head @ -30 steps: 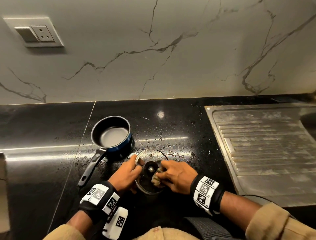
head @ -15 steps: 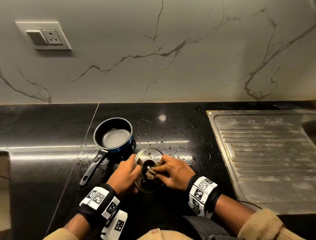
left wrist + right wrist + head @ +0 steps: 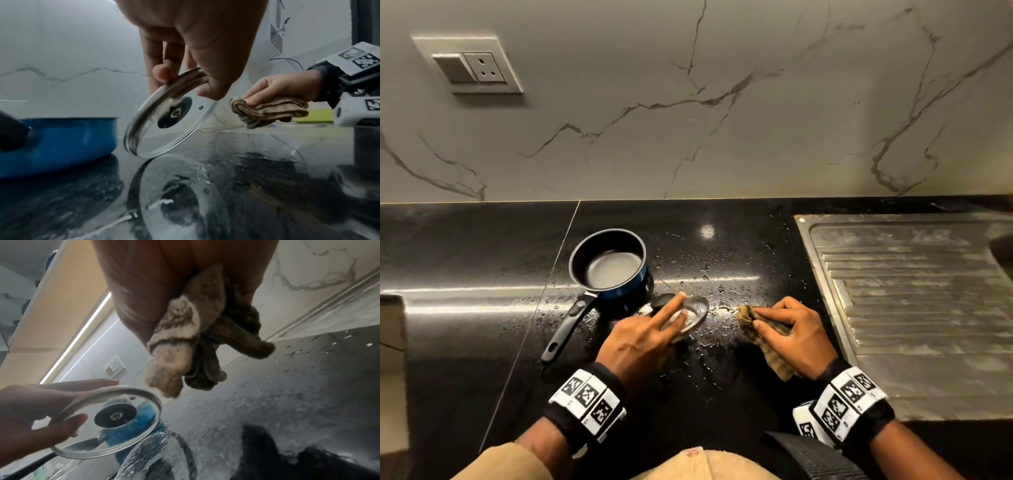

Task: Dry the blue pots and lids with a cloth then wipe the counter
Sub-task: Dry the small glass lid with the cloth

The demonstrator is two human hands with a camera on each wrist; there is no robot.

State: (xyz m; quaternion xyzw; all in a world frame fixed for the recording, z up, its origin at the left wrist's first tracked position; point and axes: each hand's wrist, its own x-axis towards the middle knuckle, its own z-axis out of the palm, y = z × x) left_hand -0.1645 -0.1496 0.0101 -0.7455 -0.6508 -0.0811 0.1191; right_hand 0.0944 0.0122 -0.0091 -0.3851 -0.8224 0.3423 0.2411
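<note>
A small blue pot (image 3: 608,264) with a black inside and a long black handle (image 3: 566,329) stands on the wet black counter (image 3: 722,370). Just right of it my left hand (image 3: 643,339) pinches the rim of a glass lid (image 3: 690,315) between thumb and fingers. The lid (image 3: 170,123) is tilted, its lower edge close above the counter, its black knob facing away from me. Further right, my right hand (image 3: 796,337) grips a bunched brown cloth (image 3: 767,337) a little way from the lid. The cloth (image 3: 185,344) hangs from my fist above the counter.
Water drops lie on the counter (image 3: 705,274) around and behind the lid. A steel draining board (image 3: 914,308) fills the right side. A marble wall with a switch and socket plate (image 3: 472,68) rises behind. The counter's left part (image 3: 465,260) looks dry.
My right hand has pulled the cloth off the lid and moved right. My left hand has shifted its hold on the lid's rim and tilted it further toward the pot.
</note>
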